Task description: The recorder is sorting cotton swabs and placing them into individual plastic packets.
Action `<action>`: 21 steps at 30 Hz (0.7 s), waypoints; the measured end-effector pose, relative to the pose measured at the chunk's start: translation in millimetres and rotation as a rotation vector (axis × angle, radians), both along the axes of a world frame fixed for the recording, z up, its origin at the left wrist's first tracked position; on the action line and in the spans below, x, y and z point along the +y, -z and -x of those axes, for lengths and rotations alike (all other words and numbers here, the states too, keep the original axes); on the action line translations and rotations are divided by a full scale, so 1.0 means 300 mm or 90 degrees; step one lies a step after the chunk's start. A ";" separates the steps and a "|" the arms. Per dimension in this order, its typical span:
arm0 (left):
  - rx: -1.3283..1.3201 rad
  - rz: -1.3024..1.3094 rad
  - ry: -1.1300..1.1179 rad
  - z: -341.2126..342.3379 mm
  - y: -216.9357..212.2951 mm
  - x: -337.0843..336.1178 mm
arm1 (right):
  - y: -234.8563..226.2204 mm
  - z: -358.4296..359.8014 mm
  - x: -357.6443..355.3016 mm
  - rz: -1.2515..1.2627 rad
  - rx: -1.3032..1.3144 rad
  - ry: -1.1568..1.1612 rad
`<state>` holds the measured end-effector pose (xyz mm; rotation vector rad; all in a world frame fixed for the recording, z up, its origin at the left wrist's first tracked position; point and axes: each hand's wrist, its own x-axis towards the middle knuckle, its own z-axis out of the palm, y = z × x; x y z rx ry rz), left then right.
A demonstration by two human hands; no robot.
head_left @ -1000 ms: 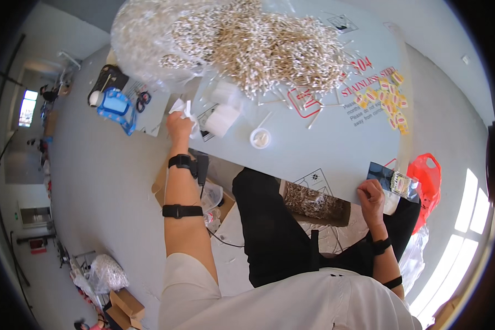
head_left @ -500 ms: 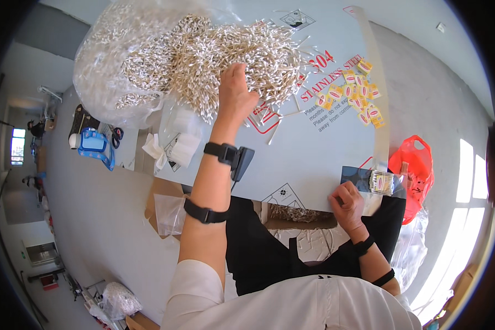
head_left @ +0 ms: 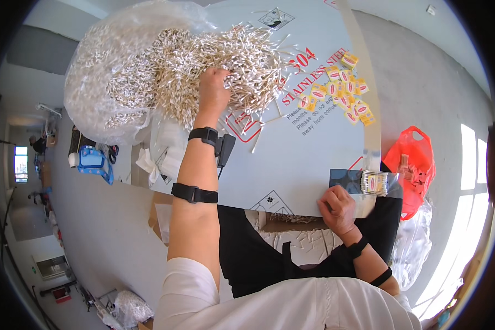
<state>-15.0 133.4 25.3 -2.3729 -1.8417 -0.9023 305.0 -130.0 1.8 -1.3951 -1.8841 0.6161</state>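
Note:
A large loose heap of cotton swabs [head_left: 247, 60] lies on the grey tabletop [head_left: 258, 176], spilling from a clear plastic bag [head_left: 85, 82] at the far left. My left hand [head_left: 214, 93] reaches into the near side of the heap, fingers curled down and closed among the swabs; its fingertips are partly hidden. At the table's front edge rests my right hand [head_left: 339, 209], curled closed, and what it may hold is out of sight. Just beyond it, on a dark patch, sits a clear packet of cotton swabs [head_left: 374, 183] with a yellow label.
Several small yellow-and-white cards [head_left: 344, 88] are scattered on the right of the table. A red plastic bag [head_left: 415, 170] hangs by the right edge. Left of the table are a blue strapped case [head_left: 92, 159] and white tissue [head_left: 146, 160]. An open cardboard box [head_left: 297, 223] sits under the front edge.
My left hand has pushed into the swabs, its fingers curling in. The right hand stays closed at the table edge. The whole view has shifted slightly.

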 end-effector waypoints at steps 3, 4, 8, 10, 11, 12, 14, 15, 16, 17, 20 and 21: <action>-0.003 0.036 0.012 0.013 -0.009 -0.018 | 0.006 -0.004 0.000 0.001 -0.009 -0.003; -0.014 0.052 0.004 0.015 -0.011 -0.026 | 0.006 -0.005 0.002 0.004 -0.019 -0.012; 0.024 -0.017 -0.021 -0.027 -0.039 -0.063 | 0.002 -0.002 0.008 0.021 -0.016 -0.011; 0.051 -0.101 -0.065 -0.066 -0.087 -0.061 | 0.005 -0.004 0.009 0.017 0.009 -0.004; 0.051 -0.100 -0.061 -0.084 -0.104 -0.053 | 0.006 -0.006 0.010 0.018 0.010 0.000; 0.058 -0.103 0.003 -0.095 -0.113 -0.045 | 0.006 -0.008 0.011 0.017 0.012 -0.002; 0.072 -0.122 0.089 -0.147 -0.114 -0.031 | 0.011 -0.014 0.012 0.018 0.014 0.000; 0.073 -0.121 0.092 -0.171 -0.102 -0.028 | 0.014 -0.014 0.013 0.014 0.020 0.001; 0.097 -0.105 0.098 -0.194 -0.092 -0.025 | 0.017 -0.015 0.014 0.011 0.025 0.002; 0.121 -0.090 0.104 -0.210 -0.086 -0.021 | 0.018 -0.018 0.015 0.012 0.026 0.006; 0.070 -0.134 0.105 -0.161 -0.034 0.023 | 0.014 -0.002 0.016 -0.003 0.035 -0.006; 0.023 -0.150 0.094 -0.172 -0.039 0.026 | 0.018 -0.004 0.018 -0.013 0.033 -0.009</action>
